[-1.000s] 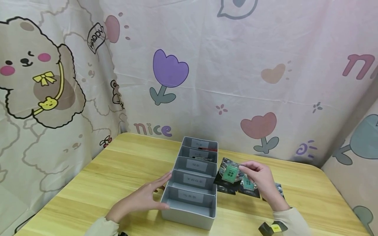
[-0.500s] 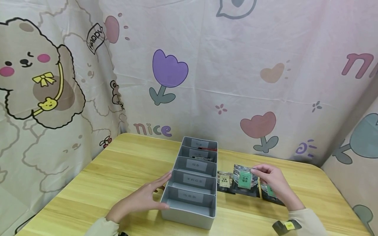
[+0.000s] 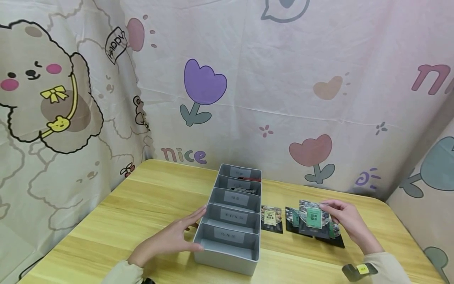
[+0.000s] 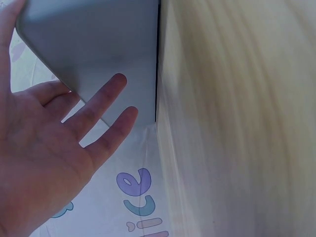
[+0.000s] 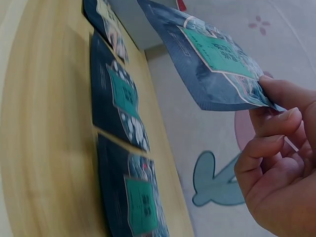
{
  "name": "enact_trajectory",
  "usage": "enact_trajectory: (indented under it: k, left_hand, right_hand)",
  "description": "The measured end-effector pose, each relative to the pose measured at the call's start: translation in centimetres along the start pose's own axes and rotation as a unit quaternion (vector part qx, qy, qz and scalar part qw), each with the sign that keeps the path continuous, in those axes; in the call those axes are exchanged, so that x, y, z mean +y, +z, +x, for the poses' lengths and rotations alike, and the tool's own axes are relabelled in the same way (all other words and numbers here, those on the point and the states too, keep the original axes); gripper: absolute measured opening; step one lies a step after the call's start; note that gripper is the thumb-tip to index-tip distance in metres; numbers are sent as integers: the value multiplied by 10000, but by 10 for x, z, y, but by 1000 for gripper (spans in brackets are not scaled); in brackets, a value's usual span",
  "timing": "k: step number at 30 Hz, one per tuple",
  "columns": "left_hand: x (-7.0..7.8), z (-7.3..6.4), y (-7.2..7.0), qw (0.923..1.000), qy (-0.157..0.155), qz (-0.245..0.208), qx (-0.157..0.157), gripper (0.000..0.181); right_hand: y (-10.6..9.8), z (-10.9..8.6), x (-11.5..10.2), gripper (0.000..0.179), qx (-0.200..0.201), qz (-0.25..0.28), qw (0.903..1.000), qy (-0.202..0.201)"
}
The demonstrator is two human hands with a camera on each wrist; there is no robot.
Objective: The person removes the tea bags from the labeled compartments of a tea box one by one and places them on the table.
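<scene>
Between thumb and finger, my right hand [image 3: 349,223] pinches a dark sachet [image 3: 313,217] with a green label by its upper corner. In the right wrist view that sachet [image 5: 212,57] is raised clear of the table. Below it lie two green-labelled sachets [image 5: 123,94], partly covered in the head view. One yellow-labelled sachet [image 3: 271,218] lies beside the grey divided box [image 3: 225,262]. My left hand [image 3: 172,238] spreads along the box's left side, thumb at the near corner. Seen from the left wrist, two extended fingers [image 4: 108,94] lie along the box wall.
Paper labels [image 3: 228,236] with writing mark the box's compartments. A red-edged packet [image 3: 250,179] and a dark packet [image 3: 244,190] sit in the two far ones. Behind the wooden table [image 3: 152,189] hangs a printed curtain [image 3: 248,98].
My right hand has carried the green-labelled sachet rightward, away from the box, and turned its label to face up and forward. The sachets beneath have come into view. My left hand has stayed put.
</scene>
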State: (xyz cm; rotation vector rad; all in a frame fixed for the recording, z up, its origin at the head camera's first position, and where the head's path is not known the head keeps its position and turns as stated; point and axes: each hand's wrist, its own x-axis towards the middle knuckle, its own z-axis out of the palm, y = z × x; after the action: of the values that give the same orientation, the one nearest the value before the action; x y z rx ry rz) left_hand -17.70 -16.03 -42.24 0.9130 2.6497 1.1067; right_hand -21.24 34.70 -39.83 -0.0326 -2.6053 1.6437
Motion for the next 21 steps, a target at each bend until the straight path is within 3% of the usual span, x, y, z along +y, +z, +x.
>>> enact_trajectory:
  k: [11, 21]
  left_hand:
    - [0, 0, 1, 10000, 17, 17, 4, 98]
    - [1, 0, 0, 10000, -13, -20, -37, 97]
  right_hand:
    - [-21, 6, 15, 39, -54, -309, 9990, 332]
    - [-43, 7, 34, 26, -256, -297, 9976, 563]
